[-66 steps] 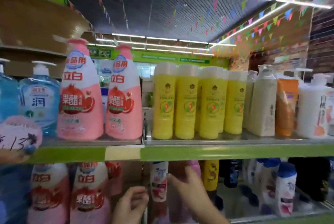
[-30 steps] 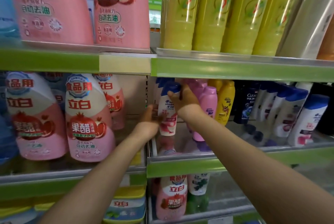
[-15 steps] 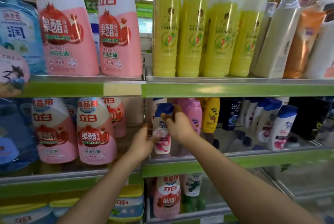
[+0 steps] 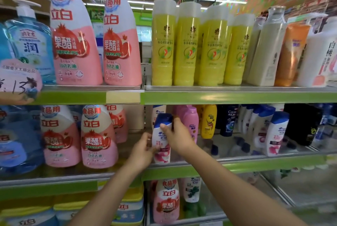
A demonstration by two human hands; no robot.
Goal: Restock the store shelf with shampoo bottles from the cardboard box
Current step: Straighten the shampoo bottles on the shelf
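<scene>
Here both hands are on one shampoo bottle point(image 4: 162, 140) at the left end of the middle shelf point(image 4: 237, 164), just right of the shelf divider. The right hand point(image 4: 177, 137) grips it high, thumb across the front just under the blue cap and fingers curled round the far side; the left hand point(image 4: 143, 150) pinches its lower left edge. The bottle stands upright near the front lip, and its base looks to be on or just above the shelf, though I cannot tell which. Another white bottle point(image 4: 158, 111) of the same kind stands behind it, with pink bottles point(image 4: 191, 121) just to its right and a yellow bottle point(image 4: 208, 121) beyond them. Further right, a row of like blue-capped bottles point(image 4: 277, 132) is already in place, with bare shelf between it and the near bottle. So this placement seems nearly finished: what is left, I judge, is to square the bottle up and let go. The cardboard box is not in view, so how many bottles remain cannot be told; the gaps suggest room for more.
</scene>
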